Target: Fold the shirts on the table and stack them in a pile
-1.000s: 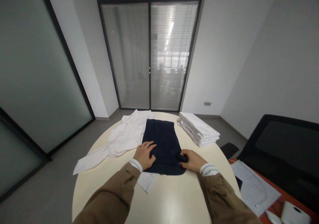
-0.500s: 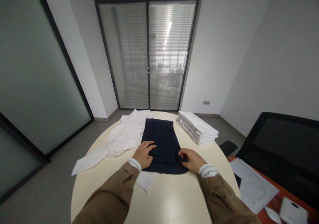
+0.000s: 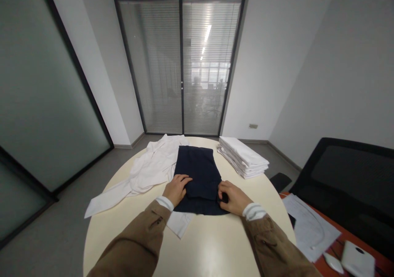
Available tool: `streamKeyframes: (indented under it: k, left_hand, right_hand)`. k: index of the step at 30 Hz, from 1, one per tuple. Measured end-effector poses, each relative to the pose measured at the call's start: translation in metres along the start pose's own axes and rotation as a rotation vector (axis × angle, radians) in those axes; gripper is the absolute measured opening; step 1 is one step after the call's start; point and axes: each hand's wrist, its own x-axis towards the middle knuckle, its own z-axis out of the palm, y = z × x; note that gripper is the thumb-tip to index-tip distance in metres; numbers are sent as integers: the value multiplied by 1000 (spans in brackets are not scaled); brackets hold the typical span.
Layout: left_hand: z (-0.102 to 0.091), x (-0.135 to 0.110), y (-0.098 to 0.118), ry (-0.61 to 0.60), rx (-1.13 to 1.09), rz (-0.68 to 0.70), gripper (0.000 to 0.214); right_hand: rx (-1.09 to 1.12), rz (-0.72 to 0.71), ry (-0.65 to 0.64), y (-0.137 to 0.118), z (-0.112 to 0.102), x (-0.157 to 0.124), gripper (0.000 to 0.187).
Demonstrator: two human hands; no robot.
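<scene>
A navy cloth garment (image 3: 197, 166) lies flat on the round cream table (image 3: 209, 244), with a fold across its lower part. My left hand (image 3: 177, 190) rests on the garment's left side, holding nothing. My right hand (image 3: 233, 197) pinches the folded lower right edge between its fingers. Left of the garment lies a crumpled white shirt (image 3: 150, 168), one sleeve (image 3: 106, 201) stretched towards the table's edge. A strip of white cloth (image 3: 180, 223) sticks out from under the navy garment near my left wrist. A stack of folded white cloth (image 3: 243, 157) stands at the far right of the table.
Beyond the table's right edge stand a black mesh chair (image 3: 347, 174) and an orange desk (image 3: 332, 244) bearing papers (image 3: 308, 227), a white mouse (image 3: 332, 262) and a white device (image 3: 357, 260). A glass door with blinds (image 3: 181, 67) stands behind the table.
The lower edge of the navy garment has been lifted and folded upward under my right hand, leaving a clearer crease. My left hand stays in place. The view has shifted slightly.
</scene>
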Motion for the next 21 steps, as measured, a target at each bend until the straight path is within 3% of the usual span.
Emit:
streamKeyframes:
  k: [5, 7, 13, 16, 21]
  left_hand:
    - [-3, 10, -4, 133, -106, -298, 28]
    - [-3, 12, -6, 188, -200, -356, 25]
    - [-3, 11, -4, 203, -270, -310, 29]
    - [-2, 9, -4, 182, -230, -235, 26]
    - [-2, 7, -4, 210, -210, -176, 28]
  right_hand:
    - [27, -68, 2, -3, 3, 4, 16]
    - [44, -113, 5, -7, 2, 7, 14]
    - [70, -222, 50, -22, 0, 12, 5]
    - [20, -176, -36, -22, 4, 11, 1]
    - [-176, -28, -62, -29, 12, 11, 19]
